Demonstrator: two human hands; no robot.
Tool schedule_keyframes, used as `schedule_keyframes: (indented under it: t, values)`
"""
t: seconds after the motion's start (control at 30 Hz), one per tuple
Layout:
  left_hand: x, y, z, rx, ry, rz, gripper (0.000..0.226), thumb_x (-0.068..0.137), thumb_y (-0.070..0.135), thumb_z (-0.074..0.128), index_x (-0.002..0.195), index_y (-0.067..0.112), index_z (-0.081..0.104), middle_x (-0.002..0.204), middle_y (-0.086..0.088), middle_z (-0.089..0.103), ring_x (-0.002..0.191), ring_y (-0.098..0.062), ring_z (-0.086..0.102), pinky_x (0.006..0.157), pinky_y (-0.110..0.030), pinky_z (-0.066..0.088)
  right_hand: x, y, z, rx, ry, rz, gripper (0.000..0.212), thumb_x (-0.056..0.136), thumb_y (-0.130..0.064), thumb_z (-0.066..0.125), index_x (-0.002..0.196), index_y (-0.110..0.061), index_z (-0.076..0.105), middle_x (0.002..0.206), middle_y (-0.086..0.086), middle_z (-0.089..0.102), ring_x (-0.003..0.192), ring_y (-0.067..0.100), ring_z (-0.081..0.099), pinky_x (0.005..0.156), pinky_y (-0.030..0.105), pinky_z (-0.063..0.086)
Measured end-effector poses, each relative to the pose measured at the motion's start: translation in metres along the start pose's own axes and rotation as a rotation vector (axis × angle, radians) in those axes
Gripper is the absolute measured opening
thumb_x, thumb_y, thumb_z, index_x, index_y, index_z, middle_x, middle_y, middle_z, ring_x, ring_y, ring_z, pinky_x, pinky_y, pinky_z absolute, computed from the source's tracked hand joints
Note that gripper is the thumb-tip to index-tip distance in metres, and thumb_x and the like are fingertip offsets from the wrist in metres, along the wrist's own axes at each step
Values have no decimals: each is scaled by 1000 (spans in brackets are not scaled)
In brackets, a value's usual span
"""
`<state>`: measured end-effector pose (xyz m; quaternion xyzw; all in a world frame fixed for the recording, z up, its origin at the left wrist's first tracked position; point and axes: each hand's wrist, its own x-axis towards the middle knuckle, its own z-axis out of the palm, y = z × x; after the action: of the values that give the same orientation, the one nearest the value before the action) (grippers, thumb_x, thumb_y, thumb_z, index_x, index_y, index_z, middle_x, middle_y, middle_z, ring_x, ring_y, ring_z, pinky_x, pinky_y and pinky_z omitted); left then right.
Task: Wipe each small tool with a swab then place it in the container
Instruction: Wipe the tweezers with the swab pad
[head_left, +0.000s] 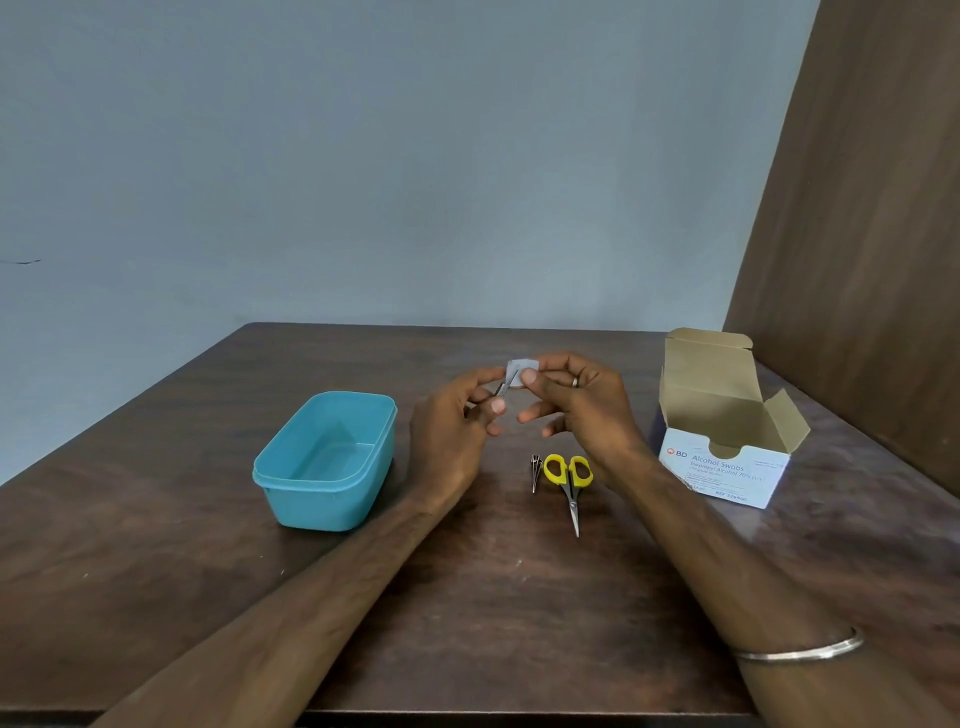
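My left hand (457, 426) pinches a thin metal tool (502, 387) above the middle of the table. My right hand (582, 402) pinches a small white swab (515, 370) around the tool's upper end. A teal plastic container (324, 460) with nothing in it stands to the left of my hands. On the table below my hands lie small yellow-handled scissors (569, 480) and, just left of them, a small dark metal tool (536, 470).
An open white box of alcohol swabs (727, 441) stands at the right, flaps up. The dark wooden table (467, 597) ends at a blue-grey wall behind, and a brown wooden panel (857, 208) rises at the right.
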<state>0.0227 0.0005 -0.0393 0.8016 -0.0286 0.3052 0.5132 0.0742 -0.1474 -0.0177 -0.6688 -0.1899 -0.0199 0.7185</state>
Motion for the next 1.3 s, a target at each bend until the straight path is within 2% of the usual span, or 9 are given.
schedule_keyframes:
  t: [0.23,0.5,0.6,0.7,0.8,0.97,1.1,1.2,1.3]
  values:
    - [-2,3,0,-23,-6,7,37,90,13,67,121,31,63,82,10,72,66,-6,69,72,-35,60,1,3,-1,-13,-15,27,17,86,-15,76,101,-7,72,85,7,77,60,20,63,50,29,50]
    - [-5,2,-3,-55,67,86,28,89,24,69,115,31,69,103,10,75,71,-6,72,67,-40,61,-3,0,1,0,-89,105,22,84,-23,77,103,-13,72,94,6,79,70,23,74,55,29,50]
    - [-5,3,-5,50,58,173,29,91,30,64,118,39,64,100,15,74,72,-1,70,69,-33,60,-5,-1,3,47,-103,124,29,83,-28,77,106,-11,72,97,8,78,75,23,74,58,31,52]
    - [-4,2,-6,158,62,224,26,93,29,62,118,34,67,94,13,75,73,-2,68,70,-26,57,-5,-2,5,52,-96,137,37,82,-30,77,111,-8,71,97,9,78,76,23,74,58,30,53]
    - [-5,3,-4,183,49,250,28,93,23,64,120,29,67,98,9,75,73,0,68,66,-8,51,-4,-1,3,49,-56,133,34,83,-25,78,110,-7,71,95,8,78,74,23,73,56,29,52]
    - [-6,9,-2,97,15,168,38,92,19,65,129,28,61,110,11,71,81,-1,69,72,-13,54,-4,-2,2,61,-21,110,24,85,-21,76,106,-8,73,93,9,78,67,19,70,55,28,52]
    - [-5,9,-1,67,-2,17,41,91,24,66,132,22,58,96,7,73,81,-6,69,76,-29,58,-2,-4,1,105,45,101,22,86,-18,76,104,-5,74,93,12,78,61,17,67,54,28,51]
    - [-6,9,-1,81,17,-35,21,91,26,66,109,18,72,75,8,71,61,-5,66,60,-24,57,0,-3,-2,116,78,93,22,85,-17,77,103,-5,74,92,13,77,61,18,66,54,29,50]
    - [-6,7,-1,26,6,-79,17,92,22,65,106,15,73,71,6,69,56,-2,63,54,-16,51,1,-2,-2,103,74,88,23,84,-17,78,102,-4,74,91,13,77,62,18,63,54,30,50]
